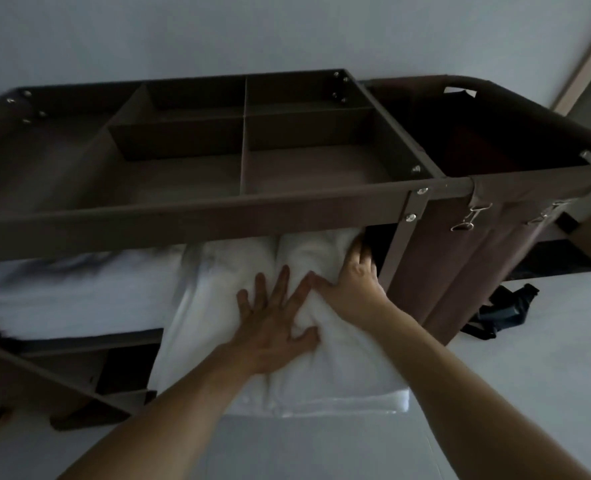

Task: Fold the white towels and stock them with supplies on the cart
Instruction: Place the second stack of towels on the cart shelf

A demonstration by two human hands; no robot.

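Observation:
A brown housekeeping cart (197, 216) fills the view, its top tray split into several empty compartments. A folded white towel (217, 306) lies half inside the shelf under the tray, its near end sticking out toward me. My left hand (273, 320) presses flat on the towel's top with spread fingers. My right hand (352, 282) lies on the towel's right side, fingers reaching round its far right edge beside the cart's upright post. More white towels (62, 289) sit blurred on the same shelf to the left.
A brown fabric laundry bag (477, 237) hangs at the cart's right end, held by metal clips (467, 216). A dark strap or bag (498, 313) lies on the floor below it. A lower shelf (114, 358) shows at the left. A pale wall stands behind.

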